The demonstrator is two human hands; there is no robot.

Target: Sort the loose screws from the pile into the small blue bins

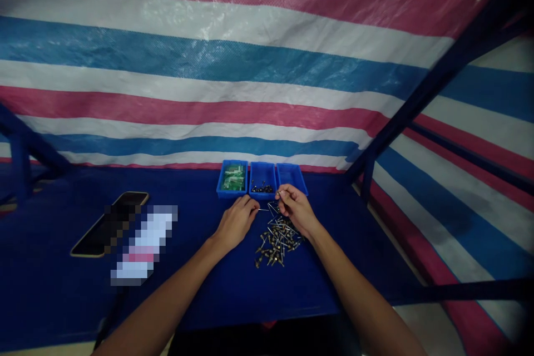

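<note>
My left hand is closed, its thumb and fingertips pinching a thin metal rod that sticks out to the right. Opposite it, my right hand has its thumb and forefinger pressed together on a tiny piece whose kind is too small to make out. Just below both hands lies a loose pile of small metal pieces, with thin silvery shanks and dark or brass-coloured heads. Behind the hands stand three blue bins. Green items in clear wrapping fill the left bin; small dark parts lie in the middle bin.
The right bin is partly covered by my right hand. A phone lies on the blue table at the left, beside a blurred pale object. Blue frame bars rise at the right, and striped sheeting hangs behind.
</note>
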